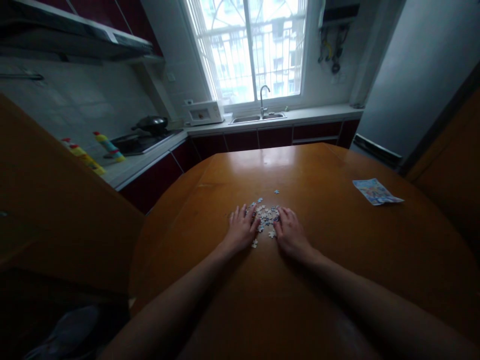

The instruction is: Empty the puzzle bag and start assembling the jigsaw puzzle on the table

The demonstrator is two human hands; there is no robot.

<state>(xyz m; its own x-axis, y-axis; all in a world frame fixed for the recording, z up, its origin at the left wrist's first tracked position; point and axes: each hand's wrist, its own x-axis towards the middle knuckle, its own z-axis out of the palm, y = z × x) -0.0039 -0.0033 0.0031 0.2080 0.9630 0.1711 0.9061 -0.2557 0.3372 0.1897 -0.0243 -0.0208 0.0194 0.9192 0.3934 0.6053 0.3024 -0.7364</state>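
A small pile of jigsaw puzzle pieces (pixel 266 215), pale and bluish, lies on the wooden table (pixel 210 200). My left hand (pixel 243 227) rests at the pile's left side, fingers spread and touching its edge. On the right side, my right hand (pixel 290 231) borders the pile with its fingers stretched forward and slightly bent. Neither hand shows a piece gripped in it; what lies under the fingertips is hidden. A few loose pieces sit apart: one puzzle piece (pixel 276 192) beyond the pile, another puzzle piece (pixel 255 244) nearer to me.
A creased printed sheet (pixel 376 191) lies on the table's right part. Behind the table runs a counter with a sink (pixel 245 119), a faucet (pixel 263 100) and a white microwave (pixel 204 113). At the left are a stove with a pan (pixel 152 123) and yellow bottles (pixel 87 160).
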